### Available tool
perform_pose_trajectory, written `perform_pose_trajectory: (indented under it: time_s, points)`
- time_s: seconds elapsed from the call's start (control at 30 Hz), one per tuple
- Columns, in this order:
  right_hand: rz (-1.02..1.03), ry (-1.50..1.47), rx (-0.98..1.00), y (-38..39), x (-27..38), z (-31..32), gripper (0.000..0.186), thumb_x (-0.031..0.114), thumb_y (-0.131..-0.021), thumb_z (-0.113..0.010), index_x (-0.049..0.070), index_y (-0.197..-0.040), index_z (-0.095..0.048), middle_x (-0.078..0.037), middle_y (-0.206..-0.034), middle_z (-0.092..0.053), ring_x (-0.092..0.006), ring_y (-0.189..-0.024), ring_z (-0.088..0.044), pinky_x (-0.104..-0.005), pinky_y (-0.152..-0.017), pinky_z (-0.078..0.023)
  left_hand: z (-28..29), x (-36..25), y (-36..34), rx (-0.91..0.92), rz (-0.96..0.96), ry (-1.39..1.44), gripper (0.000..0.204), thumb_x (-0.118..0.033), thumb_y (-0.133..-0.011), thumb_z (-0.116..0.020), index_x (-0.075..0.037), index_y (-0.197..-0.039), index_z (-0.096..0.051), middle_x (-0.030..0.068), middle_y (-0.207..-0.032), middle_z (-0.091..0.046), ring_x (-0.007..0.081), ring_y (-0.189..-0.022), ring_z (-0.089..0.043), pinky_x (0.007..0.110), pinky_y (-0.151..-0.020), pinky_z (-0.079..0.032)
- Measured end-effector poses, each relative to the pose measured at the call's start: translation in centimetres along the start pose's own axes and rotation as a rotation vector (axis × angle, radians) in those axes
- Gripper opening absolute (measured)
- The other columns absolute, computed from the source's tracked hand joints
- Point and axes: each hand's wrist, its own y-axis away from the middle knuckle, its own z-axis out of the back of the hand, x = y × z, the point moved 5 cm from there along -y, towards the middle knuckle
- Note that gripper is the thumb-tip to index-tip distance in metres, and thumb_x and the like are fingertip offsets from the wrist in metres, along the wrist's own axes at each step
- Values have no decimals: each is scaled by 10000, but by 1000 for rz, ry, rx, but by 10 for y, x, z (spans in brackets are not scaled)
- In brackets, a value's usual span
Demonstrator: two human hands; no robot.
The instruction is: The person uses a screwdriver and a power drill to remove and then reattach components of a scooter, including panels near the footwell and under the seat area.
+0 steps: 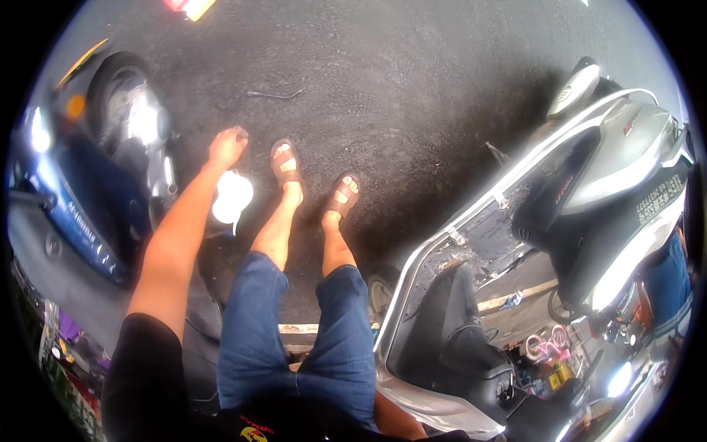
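Note:
My left hand reaches forward over the dark asphalt with its fingers curled closed. Whatever it may hold is hidden by the fist. Just below that hand is a bright white rounded object with a thin strip hanging from it. It is overexposed, so its kind and any link to the hand do not show. A dark blue motorbike stands on the left, close beside my left forearm. Of my right arm only part of the forearm shows at the lower edge, next to a silver-and-black scooter; the right hand is out of sight.
My sandalled feet stand on the asphalt between the two vehicles. A thin bent stick-like piece lies ahead. A red-and-yellow object is at the far edge. A small pink bicycle appears at lower right.

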Motion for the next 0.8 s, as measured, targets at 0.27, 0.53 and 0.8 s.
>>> perform_pose_trajectory:
  time_s: [0.27,0.53,0.8]
  points:
    - [-34,-93,-290,-129,-53,-139,471,383,-938,-403,-49,-978,-586,-197,-1021,-618,-294,-951,-574,-401,-822,-438,-75,-6,-175,-10,-140,-393,540,-181,-755,-710,-76,-1246,-511,130,-1234,-527,303,-1170,-482,398,-948,-433]
    - [-148,-323,-340,-86,12,-136,473,413,-928,-471,-41,-1023,-564,-134,-1008,-568,-219,-858,-512,-370,-756,-445,-114,-29,-147,85,-270,-207,209,-194,-800,-536,-93,-954,-635,152,-899,-655,319,-895,-644,455,-744,-516]
    - [-472,-173,142,58,-82,4,485,301,-884,-577,-38,-1218,-486,-160,-1164,-566,-252,-1001,-542,-375,-871,-437,-129,-95,113,533,16,496,445,-353,-852,-589,-74,-1198,-558,204,-1076,-618,355,-1029,-592,429,-874,-466]
